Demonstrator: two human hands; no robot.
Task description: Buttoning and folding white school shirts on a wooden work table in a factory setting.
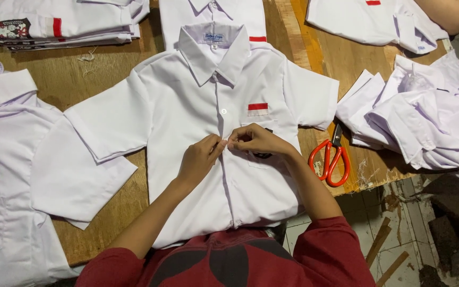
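- Two hands meet on the white shirt (187,106), flat on the desk (107,69).
- My left hand (200,157) pinches its front.
- My right hand (256,141) pinches there too.
- Red scissors (331,159) lie nearby.

Shirt (187,106) lies on table (102,69), scissors (331,159) to its right, folded stack (65,24) behind-left.

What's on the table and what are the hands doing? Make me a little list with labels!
Table: wooden
Middle: white shirt, laid flat, collar away from the person
Left hand: pinching the shirt's front strip
Right hand: pinching the same spot, fingertips meeting the left's
Scissors: orange handles, lying to the right of the shirt, untouched
Top left: folded shirts
Right: loose pile of shirts
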